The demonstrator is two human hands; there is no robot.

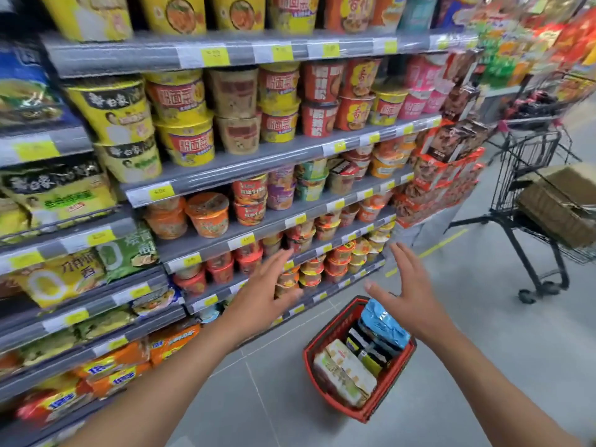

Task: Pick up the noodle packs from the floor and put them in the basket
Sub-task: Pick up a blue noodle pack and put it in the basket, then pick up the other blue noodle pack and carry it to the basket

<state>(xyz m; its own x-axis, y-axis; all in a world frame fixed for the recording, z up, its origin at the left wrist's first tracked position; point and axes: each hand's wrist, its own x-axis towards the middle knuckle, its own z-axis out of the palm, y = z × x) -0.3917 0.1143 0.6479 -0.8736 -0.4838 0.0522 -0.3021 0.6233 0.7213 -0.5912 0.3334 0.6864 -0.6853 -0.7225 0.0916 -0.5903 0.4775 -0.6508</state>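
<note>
A red shopping basket [392, 393] stands on the grey floor at lower centre. Inside it lie several noodle packs: a blue pack [383, 325] at the far end, dark packs [367, 350] in the middle and pale cream packs [345, 372] at the near end. My left hand [266, 293] is stretched out with fingers spread, above and left of the basket, in front of the low shelves. My right hand [408, 293] hovers open just above the basket's far right corner. Neither hand holds anything. I see no loose pack on the floor.
Tall shelves [245, 162] of cup noodles and bagged noodles fill the left side. A black shopping trolley [529, 201] carrying flattened cardboard [561, 201] stands at the right. A stack of red boxes [442, 179] sits at the shelf's end. Grey floor surrounds the basket.
</note>
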